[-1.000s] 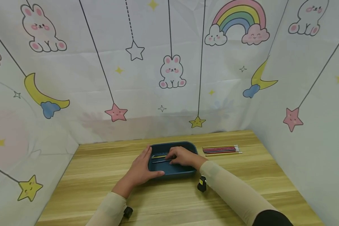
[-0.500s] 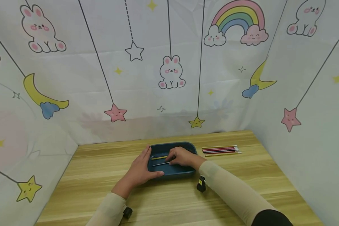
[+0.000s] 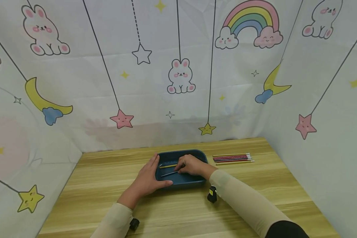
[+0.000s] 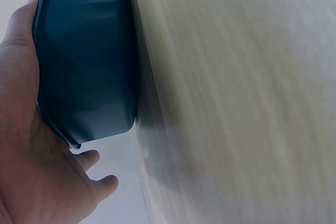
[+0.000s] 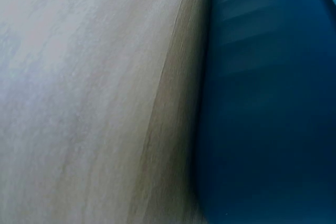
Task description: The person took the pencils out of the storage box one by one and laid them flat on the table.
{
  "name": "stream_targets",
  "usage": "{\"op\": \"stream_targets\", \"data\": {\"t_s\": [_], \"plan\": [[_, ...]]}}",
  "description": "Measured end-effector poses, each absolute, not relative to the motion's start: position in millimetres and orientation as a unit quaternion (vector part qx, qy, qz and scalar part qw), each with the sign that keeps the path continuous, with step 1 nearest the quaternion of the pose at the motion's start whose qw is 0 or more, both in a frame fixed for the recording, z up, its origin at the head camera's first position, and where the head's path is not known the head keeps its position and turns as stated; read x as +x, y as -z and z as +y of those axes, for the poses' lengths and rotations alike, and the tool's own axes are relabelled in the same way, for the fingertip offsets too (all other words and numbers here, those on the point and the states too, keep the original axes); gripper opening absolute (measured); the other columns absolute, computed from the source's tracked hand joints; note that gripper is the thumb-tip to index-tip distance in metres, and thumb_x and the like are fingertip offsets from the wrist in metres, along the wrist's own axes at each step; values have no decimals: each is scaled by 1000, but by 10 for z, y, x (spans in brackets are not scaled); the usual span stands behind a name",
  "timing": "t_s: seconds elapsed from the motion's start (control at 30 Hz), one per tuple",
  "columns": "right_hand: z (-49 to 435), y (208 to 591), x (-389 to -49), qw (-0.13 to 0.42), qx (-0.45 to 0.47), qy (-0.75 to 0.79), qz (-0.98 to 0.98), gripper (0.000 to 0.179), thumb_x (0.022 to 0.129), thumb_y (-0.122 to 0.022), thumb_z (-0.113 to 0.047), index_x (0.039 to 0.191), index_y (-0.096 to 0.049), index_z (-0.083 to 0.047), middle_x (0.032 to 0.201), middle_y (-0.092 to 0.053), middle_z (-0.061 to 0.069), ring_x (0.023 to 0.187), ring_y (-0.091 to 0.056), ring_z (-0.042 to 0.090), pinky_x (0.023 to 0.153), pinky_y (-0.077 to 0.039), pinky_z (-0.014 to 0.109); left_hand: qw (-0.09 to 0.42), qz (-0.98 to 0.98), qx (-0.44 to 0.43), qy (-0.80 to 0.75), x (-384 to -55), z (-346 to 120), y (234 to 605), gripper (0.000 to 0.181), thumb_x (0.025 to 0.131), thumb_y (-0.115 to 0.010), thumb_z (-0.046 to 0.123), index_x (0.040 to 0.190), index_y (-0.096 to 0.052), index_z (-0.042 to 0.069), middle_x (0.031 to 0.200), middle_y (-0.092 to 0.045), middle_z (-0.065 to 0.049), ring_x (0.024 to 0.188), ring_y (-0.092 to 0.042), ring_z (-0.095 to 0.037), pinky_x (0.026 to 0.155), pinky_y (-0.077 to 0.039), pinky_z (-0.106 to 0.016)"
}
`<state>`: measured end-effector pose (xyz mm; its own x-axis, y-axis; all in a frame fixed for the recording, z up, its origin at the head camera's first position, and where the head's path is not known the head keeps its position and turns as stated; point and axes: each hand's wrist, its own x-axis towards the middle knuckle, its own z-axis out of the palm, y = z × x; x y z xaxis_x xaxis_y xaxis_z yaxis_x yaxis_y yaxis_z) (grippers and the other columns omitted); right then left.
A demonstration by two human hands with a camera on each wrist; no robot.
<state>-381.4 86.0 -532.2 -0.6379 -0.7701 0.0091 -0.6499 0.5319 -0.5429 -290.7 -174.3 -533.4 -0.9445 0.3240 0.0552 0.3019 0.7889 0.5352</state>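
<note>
A dark blue tray [image 3: 181, 180] sits on the table. My left hand [image 3: 147, 178] holds its near left corner, thumb over the front rim and fingers along the left side. In the left wrist view, the thumb of that hand [image 4: 37, 129] lies against the rim, with two fingertips past the corner. My right hand [image 3: 191, 164] reaches inside and pinches a thin dark pencil [image 3: 168, 174] by its right part. Behind that pencil, a yellow pencil [image 3: 167, 166] lies in the tray, its right end hidden by the hand. The right wrist view has only the tray's outer wall [image 5: 268, 108] and the table.
To the right of the tray, several red, dark and yellow pencils [image 3: 233, 159] lie side by side, white ends pointing right. The wood-grain table [image 3: 178, 215] runs back to a white cloth [image 3: 148, 99] printed with rabbits and stars. Cloth also hangs on both sides.
The dark pencil's left end has swung toward the tray's front, so it now slants. The yellow pencil's left end has shifted slightly forward. My left hand stays on the tray.
</note>
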Motion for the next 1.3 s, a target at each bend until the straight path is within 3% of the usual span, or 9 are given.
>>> {"op": "stream_targets", "data": {"t_s": [0.67, 1.3], "plan": [[894, 5274, -3780, 108, -445, 283, 843, 20, 103, -77, -4, 120, -87, -8, 107, -75, 3, 94, -67, 5, 83, -58, 24, 29, 945, 158, -284, -2887, -1740, 5324, 130, 89, -80, 76, 177, -14, 5, 185, -11, -15, 168, -19, -43, 128, -26, -69], [1074, 4986, -3759, 113, -429, 296, 846, 22, 106, -75, -7, 122, -87, -16, 115, -77, -4, 103, -70, 9, 87, -60, 29, 34, 945, 156, -286, -2914, -1747, 5358, 134, 87, -79, 80, 178, -11, 8, 186, -6, -12, 168, -16, -42, 129, -26, -69]]}}
